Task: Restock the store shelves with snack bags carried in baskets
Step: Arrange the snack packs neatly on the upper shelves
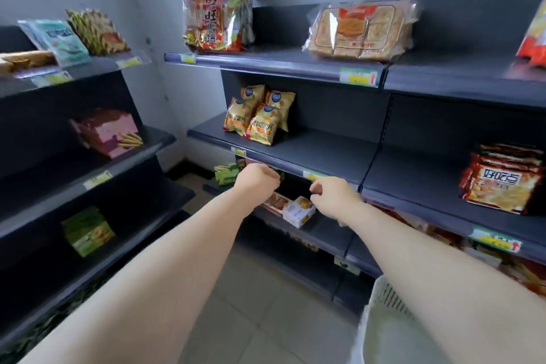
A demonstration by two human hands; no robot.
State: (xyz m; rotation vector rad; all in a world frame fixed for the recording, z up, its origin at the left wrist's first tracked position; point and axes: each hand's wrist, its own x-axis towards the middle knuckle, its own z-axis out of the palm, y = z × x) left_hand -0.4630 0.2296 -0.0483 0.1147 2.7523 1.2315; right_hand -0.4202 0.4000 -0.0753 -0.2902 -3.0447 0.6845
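Snack bags [260, 118] stand on the middle shelf [319, 151], just above the left hand [260, 183], whose fingers are curled together on nothing. Right hand [332, 199] beside it is curled the same, empty; basket [384, 313] shows below the right forearm.

basket [381, 331] cut off btm edge, red bag [535, 35] cropped rt, price tags [358, 77] unreadable

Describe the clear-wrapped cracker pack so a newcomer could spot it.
Face the dark shelving unit ahead and find its top shelf. Right of the upright red and gold bags, the cracker pack lies alone. Only it has see-through wrapping, showing pale tan crackers under an orange label.
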